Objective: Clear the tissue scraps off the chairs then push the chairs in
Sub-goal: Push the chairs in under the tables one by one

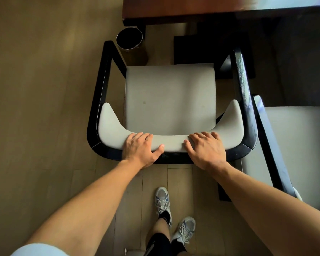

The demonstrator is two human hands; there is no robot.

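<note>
A black-framed chair (170, 97) with a grey seat cushion and grey padded backrest stands right below me, facing the wooden table (183, 8). No tissue scrap shows on its seat. My left hand (139, 149) grips the top of the backrest left of centre, fingers over the pad and thumb behind. My right hand (207, 149) holds the same backrest right of centre. A second chair (294, 141) of the same kind stands at the right, partly cut off; its visible seat shows no scraps.
A round black waste bin (129, 38) stands on the floor by the chair's front left corner, near the table leg. A dark table base (211, 47) lies under the table ahead. My feet in grey trainers (174, 217) stand on the wooden floor behind the chair.
</note>
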